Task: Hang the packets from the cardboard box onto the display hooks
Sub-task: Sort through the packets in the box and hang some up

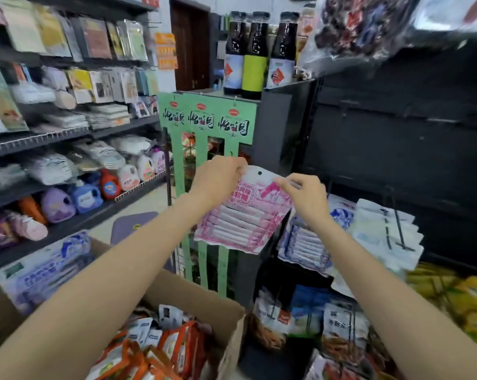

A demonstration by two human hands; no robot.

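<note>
Shop aisle: dark shelving on your left stocked with detergent bottles (110,185) and flat packs; a black display panel (396,149) on your right. Green card strips (233,124) with bold black brush characters hang ahead, below three dark glass sauce bottles (255,54). Pink-and-white packet (245,212), glossy film, punched hole at top, red Chinese print too blurred to read: held up before the panel, your left hand (218,178) and right hand (306,196) each pinching a top corner in their fingers. Brown cardboard box (226,319) below, holding orange-and-white packets (160,349). Blue-print packets (303,248) hang on the right.
</note>
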